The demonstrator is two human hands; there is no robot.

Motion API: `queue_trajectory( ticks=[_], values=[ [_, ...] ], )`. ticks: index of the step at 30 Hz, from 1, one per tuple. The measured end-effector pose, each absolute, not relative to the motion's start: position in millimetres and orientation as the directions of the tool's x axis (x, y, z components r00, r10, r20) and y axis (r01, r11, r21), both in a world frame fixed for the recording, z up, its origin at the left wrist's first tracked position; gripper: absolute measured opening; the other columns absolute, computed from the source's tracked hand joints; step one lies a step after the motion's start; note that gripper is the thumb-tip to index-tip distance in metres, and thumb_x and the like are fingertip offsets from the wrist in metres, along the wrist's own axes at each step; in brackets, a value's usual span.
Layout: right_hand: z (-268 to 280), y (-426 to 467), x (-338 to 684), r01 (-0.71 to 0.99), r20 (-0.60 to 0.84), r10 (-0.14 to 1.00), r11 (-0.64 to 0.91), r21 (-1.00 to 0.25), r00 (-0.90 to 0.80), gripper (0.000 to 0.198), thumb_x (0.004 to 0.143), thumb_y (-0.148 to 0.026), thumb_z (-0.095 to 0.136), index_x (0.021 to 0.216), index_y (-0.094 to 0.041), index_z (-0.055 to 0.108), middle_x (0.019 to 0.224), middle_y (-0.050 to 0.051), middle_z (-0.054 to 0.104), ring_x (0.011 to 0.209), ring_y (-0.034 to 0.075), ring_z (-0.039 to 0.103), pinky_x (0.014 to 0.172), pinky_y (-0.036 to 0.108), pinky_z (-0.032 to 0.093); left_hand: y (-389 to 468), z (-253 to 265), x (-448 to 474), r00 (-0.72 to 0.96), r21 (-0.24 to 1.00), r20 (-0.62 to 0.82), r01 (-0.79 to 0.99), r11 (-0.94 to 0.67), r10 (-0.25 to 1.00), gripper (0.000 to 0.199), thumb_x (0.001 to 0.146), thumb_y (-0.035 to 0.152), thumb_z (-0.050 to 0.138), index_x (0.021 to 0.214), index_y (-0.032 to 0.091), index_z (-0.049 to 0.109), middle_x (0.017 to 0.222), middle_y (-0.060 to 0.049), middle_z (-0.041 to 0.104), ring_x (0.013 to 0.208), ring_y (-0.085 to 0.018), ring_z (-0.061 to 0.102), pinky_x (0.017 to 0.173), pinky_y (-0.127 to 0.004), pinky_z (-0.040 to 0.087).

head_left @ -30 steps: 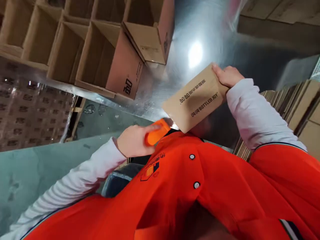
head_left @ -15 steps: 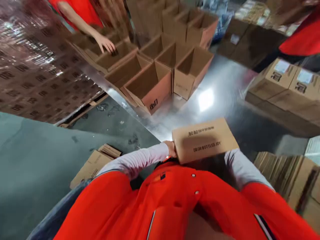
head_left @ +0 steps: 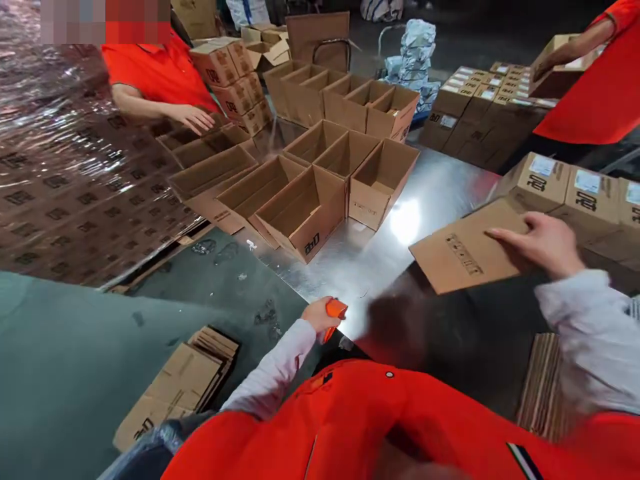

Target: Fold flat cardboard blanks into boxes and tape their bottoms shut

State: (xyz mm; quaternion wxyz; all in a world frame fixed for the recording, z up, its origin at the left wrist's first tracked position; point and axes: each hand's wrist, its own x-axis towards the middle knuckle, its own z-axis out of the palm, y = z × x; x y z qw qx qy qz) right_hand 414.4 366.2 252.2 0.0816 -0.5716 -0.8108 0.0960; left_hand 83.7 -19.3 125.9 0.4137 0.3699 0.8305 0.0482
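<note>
My left hand [head_left: 316, 316] is closed around an orange hand tool [head_left: 336, 309] at the near edge of the metal table; its exact kind cannot be made out. Farther right, my right hand [head_left: 547, 243] grips a brown cardboard carton [head_left: 463, 250] by its right side, thumb on the printed face. The carton is tilted above the table, and I cannot tell whether it is folded flat. Open empty cartons [head_left: 300, 213] stand on the table ahead of my left hand.
Labelled cartons [head_left: 543, 180] stand at right, with flattened cardboard [head_left: 540, 380] below. More flattened cartons [head_left: 185, 377] lie at lower left. A film-wrapped stack [head_left: 75, 180] borders the left. Co-workers' hands are at the far-left cartons [head_left: 215, 143] and a far-right box [head_left: 555, 80].
The carton has moved right and turned in my right hand. My left hand has come off it and shows the orange tool. The view has tilted up; the far-left co-worker's hand has lifted.
</note>
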Motion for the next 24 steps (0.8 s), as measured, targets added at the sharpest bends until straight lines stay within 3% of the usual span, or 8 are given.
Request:
queue_trajectory(
  ticks=[5, 10, 14, 16, 18, 21, 23, 24],
  values=[
    [207, 376, 245, 0.777, -0.013, 0.778, 0.628, 0.048, -0.628, 0.031, 0.106, -0.041, 0.062, 0.111, -0.012, 0.069, 0.125, 0.021, 0.068, 0.101, 0.025, 0.062, 0.075, 0.034, 0.032, -63, 111, 85, -0.444, 0.408, -0.688, 0.419, 0.811, 0.575, 0.071, 0.081, 0.018, 0.078, 0.150, 0.012, 0.063, 0.133, -0.014, 0.076, 0.126, -0.029, 0.073, 0.105, -0.032, 0.055],
    [190, 396, 107, 0.702, -0.023, 0.702, 0.712, -0.015, -0.712, 0.031, 0.107, -0.026, 0.050, 0.126, -0.010, 0.070, 0.132, 0.020, 0.067, 0.116, 0.028, 0.064, 0.088, 0.032, 0.043, -112, 96, 82, -0.540, 0.349, -0.716, 0.272, 0.897, 0.443, 0.070, 0.080, 0.014, 0.074, 0.149, 0.013, 0.063, 0.130, -0.010, 0.079, 0.121, -0.024, 0.075, 0.103, -0.027, 0.055],
    [197, 380, 65, 0.686, 0.088, 0.692, 0.722, -0.091, -0.716, 0.057, 0.102, -0.027, 0.060, 0.155, -0.008, 0.051, 0.151, 0.024, 0.057, 0.140, 0.035, 0.050, 0.109, 0.044, 0.041, -124, 93, 72, -0.579, 0.326, -0.713, 0.226, 0.918, 0.396, 0.068, 0.082, 0.013, 0.073, 0.149, 0.012, 0.063, 0.127, -0.009, 0.080, 0.120, -0.023, 0.075, 0.102, -0.024, 0.055],
    [199, 363, 85, 0.582, 0.144, 0.600, 0.799, -0.152, -0.787, 0.059, 0.099, -0.030, 0.065, 0.154, -0.010, 0.054, 0.150, 0.022, 0.059, 0.140, 0.035, 0.051, 0.111, 0.045, 0.041, -115, 93, 65, -0.547, 0.310, -0.727, 0.277, 0.909, 0.415, 0.068, 0.084, 0.013, 0.072, 0.150, 0.010, 0.062, 0.128, -0.010, 0.079, 0.121, -0.022, 0.075, 0.103, -0.023, 0.054],
    [199, 350, 142, 0.495, 0.178, 0.537, 0.837, -0.233, -0.824, 0.041, 0.103, -0.032, 0.061, 0.138, -0.014, 0.070, 0.134, 0.017, 0.071, 0.128, 0.031, 0.061, 0.107, 0.040, 0.043, -99, 94, 60, -0.507, 0.285, -0.726, 0.393, 0.875, 0.464, 0.068, 0.086, 0.014, 0.071, 0.153, 0.012, 0.059, 0.133, -0.011, 0.077, 0.127, -0.022, 0.073, 0.108, -0.024, 0.053],
    [206, 333, 301, 0.725, 0.230, 0.789, 0.615, -0.311, -0.570, 0.033, 0.107, -0.031, 0.053, 0.119, -0.016, 0.080, 0.115, 0.014, 0.076, 0.112, 0.026, 0.066, 0.101, 0.036, 0.044, -69, 93, 58, -0.403, 0.269, -0.725, 0.580, 0.769, 0.558, 0.068, 0.092, 0.023, 0.071, 0.157, 0.014, 0.054, 0.138, -0.012, 0.075, 0.132, -0.026, 0.070, 0.110, -0.029, 0.054],
    [218, 305, 439, 0.939, 0.191, 0.974, 0.179, -0.293, -0.126, 0.034, 0.107, -0.029, 0.054, 0.124, -0.016, 0.080, 0.123, 0.016, 0.074, 0.114, 0.025, 0.063, 0.101, 0.035, 0.042, -48, 93, 60, -0.313, 0.310, -0.704, 0.672, 0.672, 0.638, 0.068, 0.094, 0.029, 0.070, 0.158, 0.016, 0.052, 0.137, -0.012, 0.075, 0.131, -0.027, 0.071, 0.108, -0.032, 0.057],
    [225, 281, 509, 0.962, 0.134, 0.982, -0.092, -0.257, 0.130, 0.036, 0.107, -0.029, 0.056, 0.132, -0.015, 0.078, 0.130, 0.017, 0.071, 0.118, 0.024, 0.061, 0.101, 0.035, 0.040, -35, 93, 62, -0.263, 0.336, -0.687, 0.711, 0.618, 0.677, 0.068, 0.095, 0.031, 0.070, 0.158, 0.017, 0.051, 0.136, -0.011, 0.076, 0.130, -0.027, 0.071, 0.107, -0.032, 0.058]
  ],
)
